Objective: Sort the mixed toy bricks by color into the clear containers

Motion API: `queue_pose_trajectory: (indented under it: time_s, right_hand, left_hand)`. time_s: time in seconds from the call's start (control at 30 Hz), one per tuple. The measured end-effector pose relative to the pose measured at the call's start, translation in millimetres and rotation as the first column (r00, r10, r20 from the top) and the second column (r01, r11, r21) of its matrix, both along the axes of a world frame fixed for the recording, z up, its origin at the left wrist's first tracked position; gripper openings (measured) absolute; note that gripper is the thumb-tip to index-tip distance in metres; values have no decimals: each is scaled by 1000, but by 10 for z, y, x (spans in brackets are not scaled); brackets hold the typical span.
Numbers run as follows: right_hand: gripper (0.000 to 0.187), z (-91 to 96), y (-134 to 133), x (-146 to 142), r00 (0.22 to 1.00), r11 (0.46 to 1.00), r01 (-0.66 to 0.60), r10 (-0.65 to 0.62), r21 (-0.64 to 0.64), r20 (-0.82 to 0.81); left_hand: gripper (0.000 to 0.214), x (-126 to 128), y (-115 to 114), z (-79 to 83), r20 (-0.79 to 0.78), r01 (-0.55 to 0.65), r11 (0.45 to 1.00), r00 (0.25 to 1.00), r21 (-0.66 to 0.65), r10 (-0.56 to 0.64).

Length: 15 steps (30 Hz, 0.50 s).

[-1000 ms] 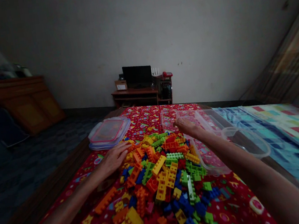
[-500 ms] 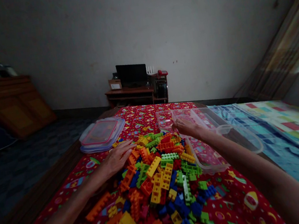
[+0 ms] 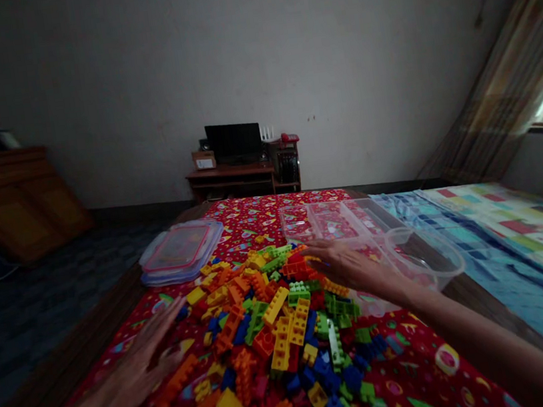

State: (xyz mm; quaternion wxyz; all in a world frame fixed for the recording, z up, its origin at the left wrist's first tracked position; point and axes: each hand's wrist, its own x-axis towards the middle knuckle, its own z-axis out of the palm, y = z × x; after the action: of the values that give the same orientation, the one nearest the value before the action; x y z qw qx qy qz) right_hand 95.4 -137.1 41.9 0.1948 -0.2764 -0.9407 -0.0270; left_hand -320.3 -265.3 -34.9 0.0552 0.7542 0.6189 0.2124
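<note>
A heap of coloured plastic bricks [image 3: 273, 324] in orange, yellow, green, blue and red lies on a red patterned cloth [image 3: 253, 216]. My left hand [image 3: 138, 370] lies flat and blurred on the cloth at the heap's left edge, fingers stretched out, holding nothing. My right hand [image 3: 343, 264] rests palm down on the heap's far right side, fingers spread, next to a clear plastic box [image 3: 354, 219].
A stack of clear lids with pink rims [image 3: 180, 250] sits at the far left of the cloth. A round clear tub [image 3: 430, 255] stands right of the box. A blue and multicoloured sheet [image 3: 508, 231] covers the right side. A desk with a monitor [image 3: 235, 144] stands by the far wall.
My left hand has slid back toward me from the heap's top left down to the cloth. My right hand has drawn back from the clear box's rim onto the bricks.
</note>
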Motion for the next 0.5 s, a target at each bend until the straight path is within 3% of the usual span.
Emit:
queue_pose_trajectory:
  time_s: [0.1, 0.2, 0.3, 0.37, 0.5]
  right_hand:
    - [51, -117, -435, -29, 1000, 998, 1, -2, -64, -22]
    - [57, -224, -632, -219, 998, 995, 57, -55, -79, 25]
    - [51, -279, -650, -454, 997, 993, 83, -82, -80, 15]
    - [49, -295, -629, -546, 996, 993, 90, -90, -73, -1]
    - [46, -311, -608, -482, 998, 995, 65, -67, -74, -22]
  left_hand:
    - [83, 22, -355, -220, 115, 40, 997, 993, -64, -33]
    - [99, 375, -493, -402, 122, 61, 998, 991, 7, -61]
    - [111, 825, -393, -478, 115, 160, 981, 978, 111, -172]
    - [106, 1033, -238, -469, 121, 148, 976, 978, 160, -168]
    - [104, 1161, 90, -335, 84, 148, 972, 983, 185, -166]
